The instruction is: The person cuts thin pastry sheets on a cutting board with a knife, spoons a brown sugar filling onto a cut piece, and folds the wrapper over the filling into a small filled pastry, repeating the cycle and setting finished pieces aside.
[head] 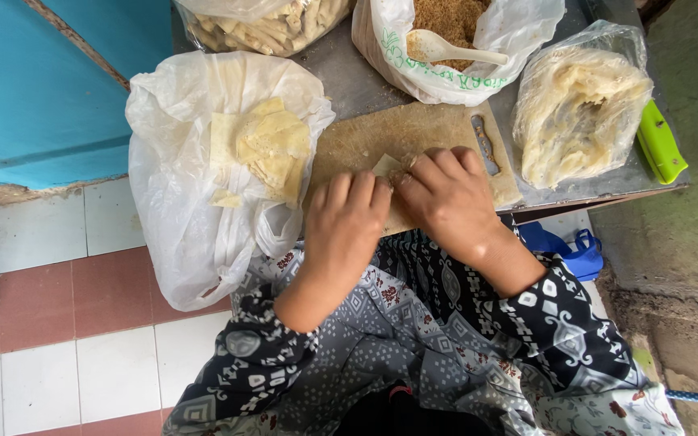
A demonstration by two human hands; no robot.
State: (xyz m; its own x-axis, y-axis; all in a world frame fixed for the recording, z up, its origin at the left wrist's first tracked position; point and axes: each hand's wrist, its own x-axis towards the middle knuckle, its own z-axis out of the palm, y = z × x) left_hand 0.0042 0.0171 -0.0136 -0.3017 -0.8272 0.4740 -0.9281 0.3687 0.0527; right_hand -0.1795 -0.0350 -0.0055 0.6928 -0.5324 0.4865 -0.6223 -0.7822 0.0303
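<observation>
My left hand point(342, 222) and my right hand point(446, 198) rest side by side on a worn wooden cutting board point(381, 133), fingers curled over a pale thin pastry wrapper point(384, 165) whose corner shows between them. Both hands press on this wrapper; most of it is hidden under the fingers. A white plastic bag point(195, 218) to the left holds a stack of pale yellow square wrappers point(272, 145).
A bag of brown crumbly filling point(450, 20) with a pale plastic spoon point(446, 50) stands behind the board. A clear bag of dough sheets point(575, 113) lies right, beside a green handle point(660, 145). Rolled pieces fill a bag point(268, 24) at the back. Tiled floor left.
</observation>
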